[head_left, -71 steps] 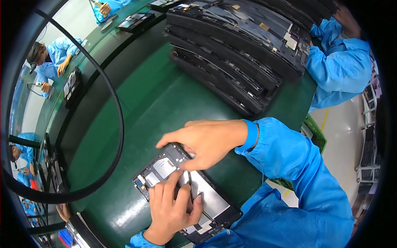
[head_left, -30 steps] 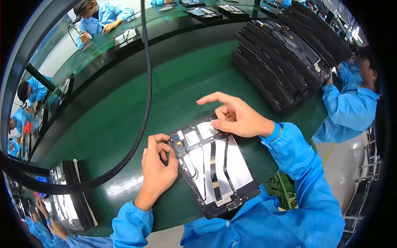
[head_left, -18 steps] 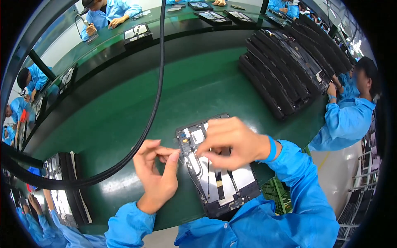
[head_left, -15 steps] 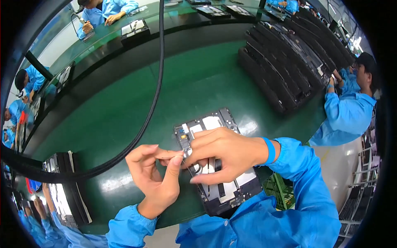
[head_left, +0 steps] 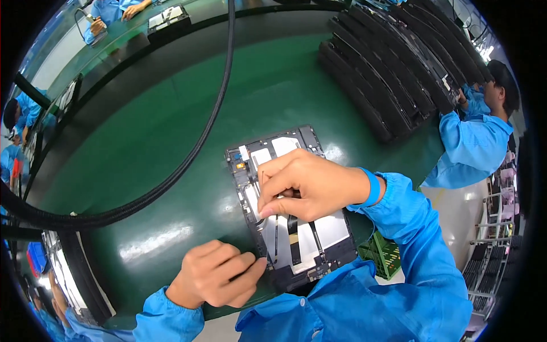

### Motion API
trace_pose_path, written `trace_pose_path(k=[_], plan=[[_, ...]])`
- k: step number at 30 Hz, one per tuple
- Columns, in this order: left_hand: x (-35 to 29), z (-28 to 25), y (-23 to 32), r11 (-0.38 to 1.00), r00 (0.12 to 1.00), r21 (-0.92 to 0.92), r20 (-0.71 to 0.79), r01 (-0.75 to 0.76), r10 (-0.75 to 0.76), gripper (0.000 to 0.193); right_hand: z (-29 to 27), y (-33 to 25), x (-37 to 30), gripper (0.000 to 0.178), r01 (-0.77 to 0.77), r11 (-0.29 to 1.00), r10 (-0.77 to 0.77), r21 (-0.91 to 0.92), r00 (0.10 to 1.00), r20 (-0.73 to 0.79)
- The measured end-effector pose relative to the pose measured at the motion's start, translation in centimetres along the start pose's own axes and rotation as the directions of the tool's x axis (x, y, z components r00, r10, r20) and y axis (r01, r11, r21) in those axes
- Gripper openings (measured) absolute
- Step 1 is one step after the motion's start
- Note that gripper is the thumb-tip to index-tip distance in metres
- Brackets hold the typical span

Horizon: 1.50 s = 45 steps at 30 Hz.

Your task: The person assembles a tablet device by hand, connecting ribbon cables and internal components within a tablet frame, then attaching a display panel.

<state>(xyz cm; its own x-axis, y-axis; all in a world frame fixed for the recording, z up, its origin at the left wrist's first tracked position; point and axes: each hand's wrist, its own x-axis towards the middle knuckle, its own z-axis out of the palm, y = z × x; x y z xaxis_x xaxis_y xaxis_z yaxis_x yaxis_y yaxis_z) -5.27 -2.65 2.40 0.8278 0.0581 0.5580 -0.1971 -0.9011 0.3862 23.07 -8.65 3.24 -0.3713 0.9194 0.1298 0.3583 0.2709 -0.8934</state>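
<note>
The table [head_left: 273,85] bears the tablet [head_left: 305,245], long axis running near to far. The right hand [head_left: 310,185] curls over it, the left hand [head_left: 219,273] at its near-left edge; whether either grips anything, I cannot tell.

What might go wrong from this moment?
The right hand is right over the open device, so it might snag or crease one of the thin black strips inside.

The device's near end lies close to the edge of the table; a nudge toward the body could perhaps push it over.
</note>
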Motion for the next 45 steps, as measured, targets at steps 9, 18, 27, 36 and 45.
trace_pose_path(k=[9,18,27,36,45], plan=[[0.6,0.3,0.2,0.972,0.986,0.204,0.143,-0.119,0.091,0.024,1.2,1.1,-0.2,0.009,0.094,0.995,-0.097,-0.028,0.985,-0.14],[0.7,0.5,-0.8,0.93,0.96,0.26,0.176,-0.258,0.217,0.019,1.3,1.4,-0.1,0.013,0.141,0.989,-0.131,0.043,0.973,-0.188],[2.1,0.5,-2.3,0.928,0.943,0.204,0.182,-0.312,0.278,0.02,1.3,1.4,0.2,0.013,0.071,0.997,-0.073,-0.016,0.982,-0.174],[2.1,0.0,-3.8,0.948,0.968,0.223,0.158,-0.229,0.197,0.03,1.7,2.2,0.2,0.01,0.076,0.997,-0.075,-0.001,0.972,-0.221],[1.9,0.0,-4.1,0.961,0.978,0.206,0.134,-0.187,0.162,0.031,1.8,2.2,0.3,0.009,0.067,0.998,-0.07,-0.023,0.976,-0.207]])
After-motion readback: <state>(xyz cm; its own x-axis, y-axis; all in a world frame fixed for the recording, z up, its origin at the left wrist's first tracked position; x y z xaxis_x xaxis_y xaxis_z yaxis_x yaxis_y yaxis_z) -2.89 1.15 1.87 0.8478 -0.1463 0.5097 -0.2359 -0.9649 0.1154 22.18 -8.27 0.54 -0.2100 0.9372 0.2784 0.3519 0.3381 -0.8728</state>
